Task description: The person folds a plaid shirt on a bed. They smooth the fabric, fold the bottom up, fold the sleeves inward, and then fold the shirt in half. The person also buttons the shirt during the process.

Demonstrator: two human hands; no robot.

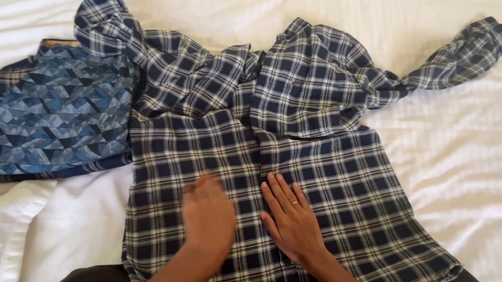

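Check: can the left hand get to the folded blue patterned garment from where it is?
Probably yes: the left hand lies flat on the plaid shirt, and only open shirt and sheet separate it from the folded garment.

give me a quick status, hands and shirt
Left hand and right hand flat, palms down on the plaid shirt. Shirt spread on the white bed, sleeves out. Folded blue patterned garment beside its left sleeve.

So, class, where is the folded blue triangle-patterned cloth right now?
In the head view, the folded blue cloth lies upper left on the white bed, touching the plaid shirt's left sleeve.
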